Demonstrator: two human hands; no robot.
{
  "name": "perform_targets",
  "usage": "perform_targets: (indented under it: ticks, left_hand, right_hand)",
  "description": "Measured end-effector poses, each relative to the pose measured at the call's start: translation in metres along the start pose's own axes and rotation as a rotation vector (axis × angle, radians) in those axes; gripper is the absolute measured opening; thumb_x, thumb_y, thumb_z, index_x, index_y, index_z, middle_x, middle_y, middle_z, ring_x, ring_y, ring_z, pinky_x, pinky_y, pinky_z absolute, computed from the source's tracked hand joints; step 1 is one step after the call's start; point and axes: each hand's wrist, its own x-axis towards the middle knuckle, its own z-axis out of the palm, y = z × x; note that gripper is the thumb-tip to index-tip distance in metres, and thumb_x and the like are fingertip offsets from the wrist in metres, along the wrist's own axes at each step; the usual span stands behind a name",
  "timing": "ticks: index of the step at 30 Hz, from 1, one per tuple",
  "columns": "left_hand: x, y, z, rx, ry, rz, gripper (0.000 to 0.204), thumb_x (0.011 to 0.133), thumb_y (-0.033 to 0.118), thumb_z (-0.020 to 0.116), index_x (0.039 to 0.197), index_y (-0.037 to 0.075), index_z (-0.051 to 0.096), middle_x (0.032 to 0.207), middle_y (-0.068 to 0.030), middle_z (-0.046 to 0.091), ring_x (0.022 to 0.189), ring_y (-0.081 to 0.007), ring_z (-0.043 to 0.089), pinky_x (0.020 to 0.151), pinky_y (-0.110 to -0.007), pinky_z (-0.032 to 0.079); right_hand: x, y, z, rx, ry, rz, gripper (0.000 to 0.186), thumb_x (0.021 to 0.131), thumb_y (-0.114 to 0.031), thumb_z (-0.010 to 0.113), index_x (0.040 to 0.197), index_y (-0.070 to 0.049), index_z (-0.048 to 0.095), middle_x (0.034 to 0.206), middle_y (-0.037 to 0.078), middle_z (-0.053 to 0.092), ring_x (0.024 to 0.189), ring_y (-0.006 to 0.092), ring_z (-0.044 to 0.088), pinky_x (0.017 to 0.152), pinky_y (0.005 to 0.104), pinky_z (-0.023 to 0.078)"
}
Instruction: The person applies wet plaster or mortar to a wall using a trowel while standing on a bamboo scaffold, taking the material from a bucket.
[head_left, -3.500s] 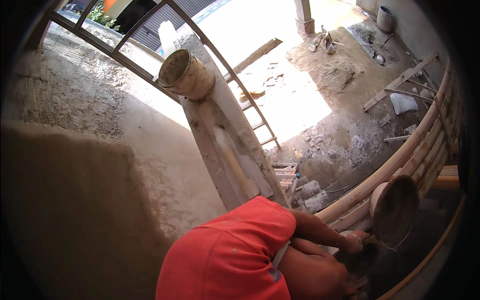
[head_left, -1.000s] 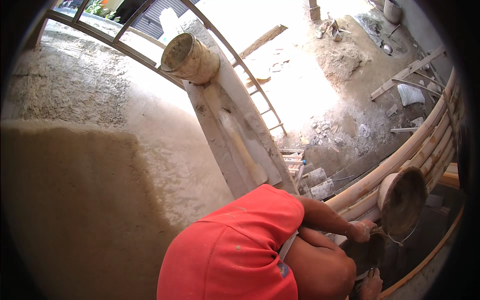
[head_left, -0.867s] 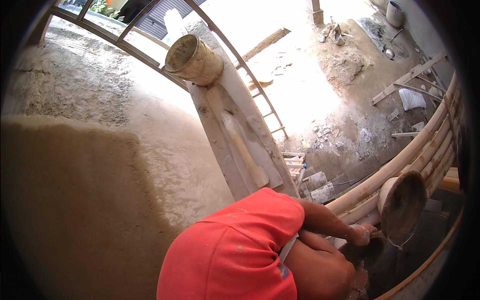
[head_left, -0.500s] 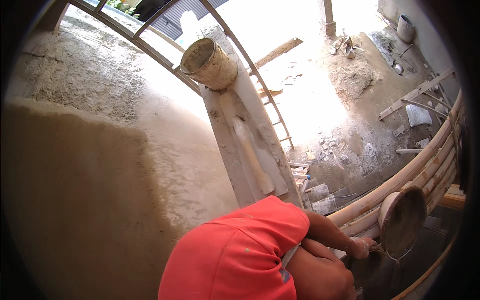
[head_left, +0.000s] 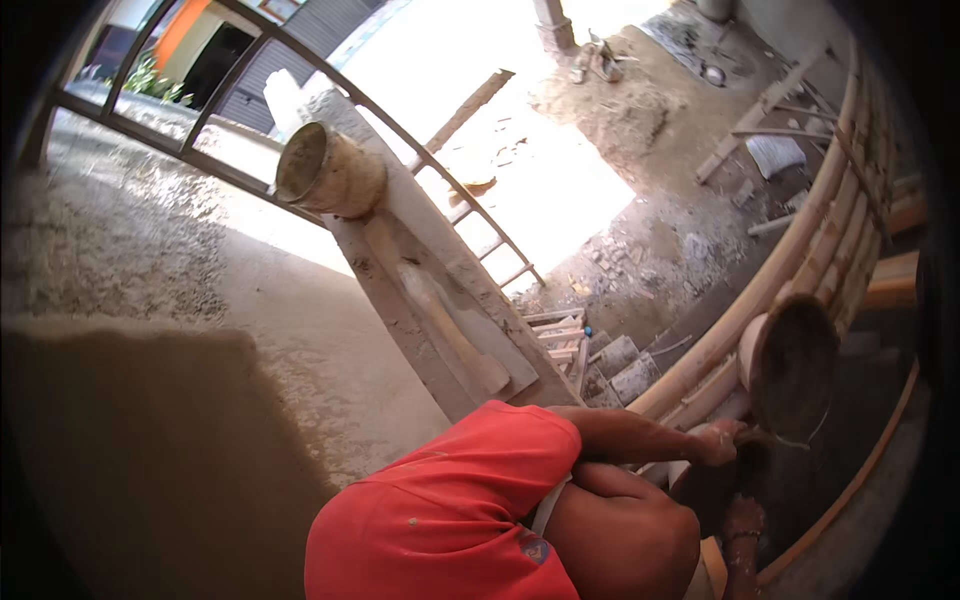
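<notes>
Neither of my hands shows. Below me a crouching worker in a red shirt bends toward dark containers at the lower right. That worker's upper hand is at the rim of a dark, shadowed container. A lower hand with a bracelet, apparently the same worker's, reaches into that shadow; what it holds is unclear. Just above hangs a mortar-stained bucket with a wire handle, beside bamboo poles.
A cement-crusted bucket stands on a long concrete ledge beside a metal frame and plastered surface. Beyond and lower are a ladder, steps, sand, planks and rubble.
The view has shifted, moving the ledge and bucket leftward in the picture. The worker's lower hand with the bracelet shows more fully now; the upper hand stays at the container.
</notes>
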Motion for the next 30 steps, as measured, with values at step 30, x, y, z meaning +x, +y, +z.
perform_targets:
  ticks: [30]
  left_hand:
    - [0.027,-0.012,-0.017,-0.048,-0.083,0.031,0.056,0.071,0.012,0.059,0.125,-0.003,0.054,0.107,-0.0203,0.065,0.102,-0.0286,0.062,0.088,-0.038,0.048]
  right_hand:
    - [-0.036,-0.045,-0.008,0.409,0.093,0.088,0.033,0.086,-0.015,0.053,0.117,-0.002,0.054,0.093,0.020,0.063,0.083,0.0374,0.065,0.072,0.0469,0.054]
